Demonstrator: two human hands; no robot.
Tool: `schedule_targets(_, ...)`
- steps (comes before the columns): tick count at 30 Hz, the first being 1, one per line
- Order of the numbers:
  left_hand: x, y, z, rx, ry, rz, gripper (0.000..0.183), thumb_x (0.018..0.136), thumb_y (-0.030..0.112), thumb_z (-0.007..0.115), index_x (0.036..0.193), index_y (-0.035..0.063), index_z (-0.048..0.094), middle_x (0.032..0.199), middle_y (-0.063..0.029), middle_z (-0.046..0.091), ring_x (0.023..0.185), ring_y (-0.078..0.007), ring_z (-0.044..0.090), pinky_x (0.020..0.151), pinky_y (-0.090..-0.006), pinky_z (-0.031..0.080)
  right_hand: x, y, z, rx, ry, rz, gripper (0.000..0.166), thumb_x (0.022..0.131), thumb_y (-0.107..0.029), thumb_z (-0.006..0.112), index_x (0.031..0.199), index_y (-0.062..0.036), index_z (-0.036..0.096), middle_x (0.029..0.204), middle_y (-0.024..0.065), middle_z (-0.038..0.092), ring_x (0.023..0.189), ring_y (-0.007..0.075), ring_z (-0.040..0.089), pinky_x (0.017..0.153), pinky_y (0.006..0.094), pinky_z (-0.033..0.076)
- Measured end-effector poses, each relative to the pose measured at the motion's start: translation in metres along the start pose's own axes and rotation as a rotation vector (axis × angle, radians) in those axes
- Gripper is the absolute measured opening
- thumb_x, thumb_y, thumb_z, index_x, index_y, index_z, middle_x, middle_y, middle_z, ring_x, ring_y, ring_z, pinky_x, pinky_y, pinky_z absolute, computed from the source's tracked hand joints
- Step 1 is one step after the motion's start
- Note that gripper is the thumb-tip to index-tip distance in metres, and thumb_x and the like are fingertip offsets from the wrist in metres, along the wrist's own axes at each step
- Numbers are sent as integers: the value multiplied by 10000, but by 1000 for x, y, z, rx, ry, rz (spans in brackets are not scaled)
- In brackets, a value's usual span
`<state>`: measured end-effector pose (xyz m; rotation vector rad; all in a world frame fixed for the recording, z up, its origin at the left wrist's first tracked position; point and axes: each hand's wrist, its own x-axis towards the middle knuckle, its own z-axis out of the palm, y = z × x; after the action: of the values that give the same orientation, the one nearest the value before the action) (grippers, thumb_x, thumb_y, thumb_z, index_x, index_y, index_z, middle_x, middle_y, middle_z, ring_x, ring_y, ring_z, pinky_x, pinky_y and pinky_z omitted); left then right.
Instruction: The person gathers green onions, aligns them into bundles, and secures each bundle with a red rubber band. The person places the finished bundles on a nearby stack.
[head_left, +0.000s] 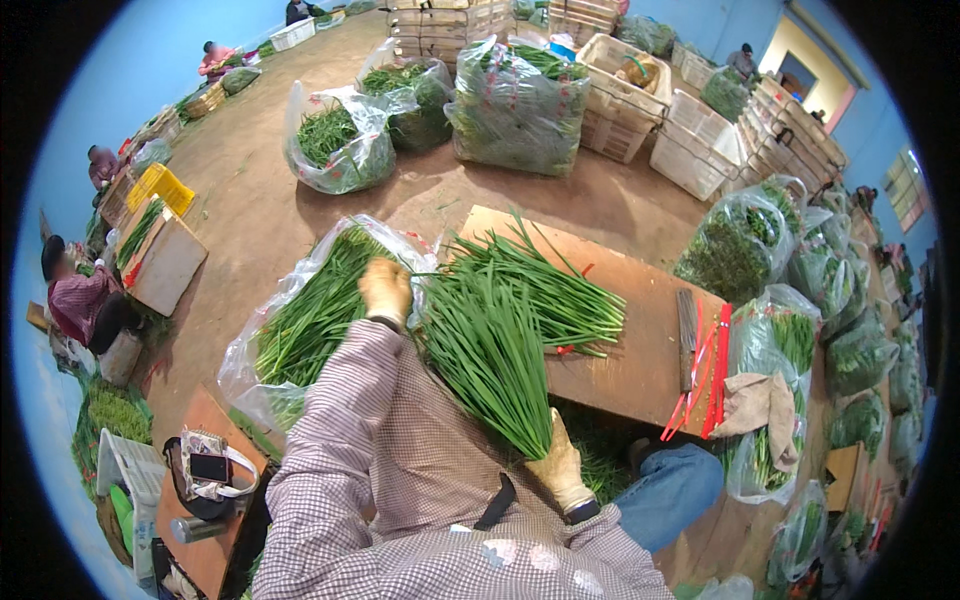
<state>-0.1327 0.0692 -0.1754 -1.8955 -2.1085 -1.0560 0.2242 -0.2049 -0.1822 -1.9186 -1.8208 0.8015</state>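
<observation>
My right hand (559, 466), in a pale work glove, grips a large bunch of garlic chives (491, 352) by the stem end, the leaves fanning up and away from me. My left hand (385, 289), gloved and blurred, is over the loose chives (319, 307) in an open clear plastic bag to my left. Its fingers look curled, and a thin leaf shows beside them; whether they hold it is unclear. Another pile of chives (570, 300) lies on the wooden board (622, 382) before me, with a red tie near its lower edge.
Red strips (716, 367) and a dark flat tool (685, 337) lie at the board's right end. Beyond it stands a bag of greens (772, 337) with a cloth (757, 412). A side table (202, 555) at lower left bears a phone (209, 467). Several people sit farther off.
</observation>
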Motion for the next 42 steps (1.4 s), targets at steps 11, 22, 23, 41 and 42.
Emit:
schedule_targets(11, 58, -101, -101, -644, 74, -487, 558, 949, 229, 671, 1432, 31, 474, 1414, -178, 528, 1258, -302, 540, 1038, -400, 443, 149, -101, -170, -226, 186, -535, 931, 755, -249, 809, 1501, 4, 313, 1373, 240, 551, 1209, 383, 596, 989, 413, 528)
schedule_targets(22, 40, 24, -132, -294, 350, 32, 475, 985, 225, 614, 1387, -5, 512, 1379, -195, 559, 1304, -318, 522, 1100, -426, 394, 244, -23, -186, -425, -204, -329, 914, 764, -227, 752, 1535, -49, 295, 1251, 266, 622, 1114, 412, 633, 952, 452, 527)
schedule_targets(23, 27, 52, -116, -261, 350, 69, 414, 974, 193, 619, 1332, -7, 563, 1308, -182, 613, 1252, -304, 564, 1074, -417, 420, 247, -13, -179, -487, -267, -277, 904, 774, -234, 737, 1539, -49, 292, 1274, 262, 611, 1123, 408, 631, 957, 445, 527)
schedule_targets(41, -24, 222, 79, 189, -580, 672, 264, 962, 306, 624, 1128, 100, 633, 1171, -111, 567, 1018, -300, 578, 834, -456, 480, 264, -43, -251, -20, -13, -565, 915, 745, -279, 793, 1501, -12, 352, 1312, 278, 585, 1206, 419, 582, 1034, 430, 484)
schedule_targets(42, -24, 221, 77, 168, -529, 713, 254, 967, 312, 613, 1103, 97, 626, 1138, -105, 572, 969, -286, 597, 790, -436, 498, 261, -41, -252, -38, -27, -534, 926, 748, -278, 790, 1510, -11, 337, 1317, 283, 579, 1211, 417, 576, 1037, 425, 482)
